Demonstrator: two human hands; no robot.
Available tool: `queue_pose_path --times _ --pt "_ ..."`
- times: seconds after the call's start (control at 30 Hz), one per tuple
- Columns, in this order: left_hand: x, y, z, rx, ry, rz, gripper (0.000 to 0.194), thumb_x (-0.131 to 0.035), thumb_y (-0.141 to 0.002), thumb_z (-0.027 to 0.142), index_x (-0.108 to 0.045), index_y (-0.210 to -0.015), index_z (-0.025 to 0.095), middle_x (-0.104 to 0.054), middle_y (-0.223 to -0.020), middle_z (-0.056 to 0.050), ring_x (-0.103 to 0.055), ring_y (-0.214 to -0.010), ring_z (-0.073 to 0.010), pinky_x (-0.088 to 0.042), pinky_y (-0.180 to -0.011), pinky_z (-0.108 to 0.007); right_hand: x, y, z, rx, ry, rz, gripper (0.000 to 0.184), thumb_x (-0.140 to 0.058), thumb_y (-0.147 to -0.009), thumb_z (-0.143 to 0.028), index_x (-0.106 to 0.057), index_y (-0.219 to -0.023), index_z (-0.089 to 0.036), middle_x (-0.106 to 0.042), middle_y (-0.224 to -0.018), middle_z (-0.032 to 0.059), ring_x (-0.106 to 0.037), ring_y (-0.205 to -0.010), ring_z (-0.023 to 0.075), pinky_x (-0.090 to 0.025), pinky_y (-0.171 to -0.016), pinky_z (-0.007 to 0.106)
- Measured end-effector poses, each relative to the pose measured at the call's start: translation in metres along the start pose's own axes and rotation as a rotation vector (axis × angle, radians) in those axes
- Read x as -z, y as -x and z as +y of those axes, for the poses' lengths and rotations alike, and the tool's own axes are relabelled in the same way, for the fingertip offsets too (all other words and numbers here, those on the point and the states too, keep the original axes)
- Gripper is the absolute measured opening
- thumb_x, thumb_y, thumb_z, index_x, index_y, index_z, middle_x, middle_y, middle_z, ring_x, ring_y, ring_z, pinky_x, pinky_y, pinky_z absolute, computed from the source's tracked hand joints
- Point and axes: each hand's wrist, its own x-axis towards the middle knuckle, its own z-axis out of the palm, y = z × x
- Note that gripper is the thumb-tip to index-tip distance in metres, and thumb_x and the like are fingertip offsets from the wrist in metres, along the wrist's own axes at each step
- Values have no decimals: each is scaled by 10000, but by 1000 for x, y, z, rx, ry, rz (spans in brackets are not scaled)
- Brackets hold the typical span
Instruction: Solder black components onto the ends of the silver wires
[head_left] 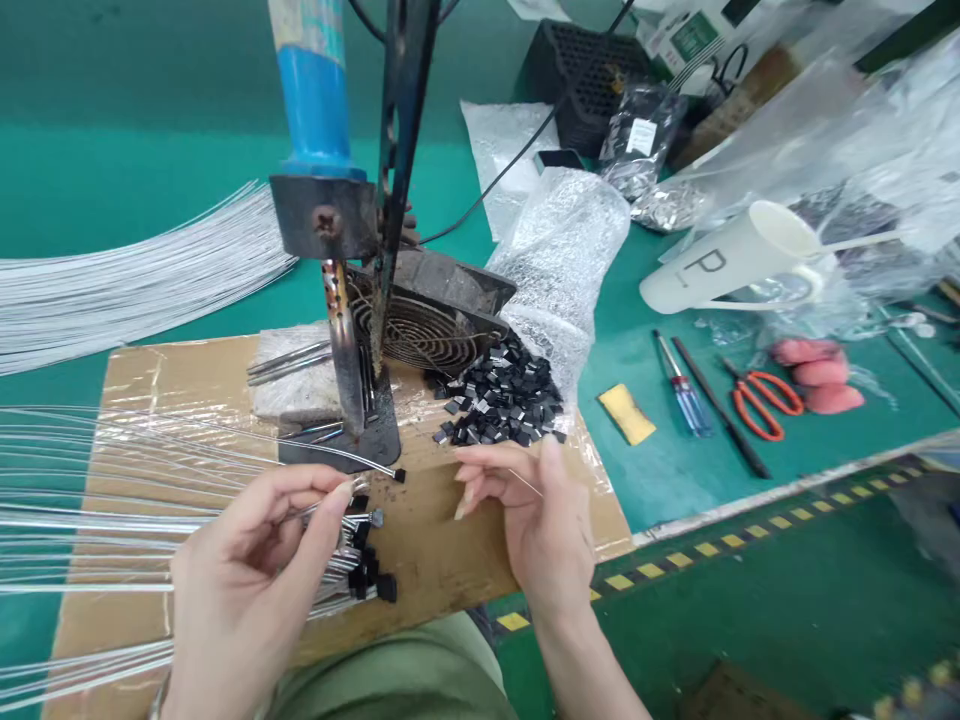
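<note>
My left hand (251,585) is closed in a pinch, thumb against forefinger, over a bundle of white wires (142,520). A small pale tip shows at its fingertips; what it belongs to is hidden. Black connectors (361,570) on wire ends lie just right of that hand. One wire with a black connector (400,475) stretches above it. My right hand (536,520) is loosely curled, with a thin wire (525,484) running between its fingers. In front of both hands, a blue-handled soldering iron (346,350) hangs tip down from a black stand (397,130).
Loose black connectors (506,395) are heaped beside a dirty fan (420,320) on the cardboard (435,540). White wires (135,280) lie back left. To the right are a yellow sponge (627,414), screwdriver (684,390), orange-handled cutters (765,400) and white mug (735,260).
</note>
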Motion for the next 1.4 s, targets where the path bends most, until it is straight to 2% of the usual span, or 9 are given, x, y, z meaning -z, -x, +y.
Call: queue_pose_path --times 0.1,0.17,0.3,0.43,0.53,0.63,0.93,1.1,1.4 --pt "2 0 1 8 -6 -8 143 -777 -913 416 -796 -905 274 -762 -724 47 -579 -514 -62 -453 -483 -107 13 -3 0 152 428 -21 252 -689 -1048 -323 -906 -956 -235 -759 -770 35 -687 -663 155 -580 -598 260" --pt "2 0 1 7 -3 -11 144 -775 -914 421 -792 -904 278 -752 -714 47 -544 -506 -67 -447 -480 -116 14 -3 2 225 583 -62 142 -743 -990 -212 -884 -973 -211 -745 -780 27 -667 -649 147 -555 -573 254" --pt "2 0 4 -4 7 -16 121 -776 -913 399 -784 -892 280 -734 -698 49 -508 -507 -73 -422 -475 -131 8 -7 6 374 718 -58 138 -707 -1003 -132 -843 -1011 -157 -739 -819 43 -643 -633 144 -544 -555 264" --pt "3 1 4 -12 10 -26 96 -774 -913 378 -786 -899 284 -726 -689 51 -513 -524 -79 -427 -491 -136 6 -19 7 581 931 -131 156 -681 -1023 -94 -811 -1104 -124 -774 -899 84 -679 -731 203 -595 -700 346" --pt "4 2 1 -9 14 -31 101 -770 -918 380 -787 -910 281 -748 -722 42 -526 -527 -81 -416 -485 -148 7 -24 7 620 1035 -193 104 -700 -1011 -90 -785 -1053 -131 -777 -929 99 -717 -812 246 -606 -744 375" --pt "3 2 0 -5 -5 -30 131 -775 -913 400 -792 -893 271 -753 -738 28 -547 -539 -86 -387 -469 -165 8 -20 8 607 1060 -164 69 -721 -1000 -95 -756 -1021 -150 -756 -912 89 -730 -832 252 -609 -730 363" --pt "2 1 6 12 5 -6 125 -784 -878 388 -795 -838 271 -749 -713 35 -542 -521 -86 -388 -479 -183 0 -3 19 562 856 -31 126 -703 -996 -61 -747 -1061 -160 -744 -835 38 -694 -661 151 -606 -645 273" --pt "5 2 6 -5 -37 -15 177 -776 -899 437 -796 -842 270 -753 -716 31 -540 -519 -93 -377 -470 -199 -5 0 10 382 615 -10 186 -699 -994 -88 -827 -1064 -203 -750 -893 29 -684 -676 126 -605 -628 244" --pt "5 3 4 68 -48 -32 232 -788 -890 493 -802 -861 263 -771 -747 16 -612 -574 -109 -418 -496 -194 -32 4 -2 72 25 -22 139 -810 -919 -162 -880 -921 -283 -733 -798 -31 -632 -483 63 -550 -454 171"
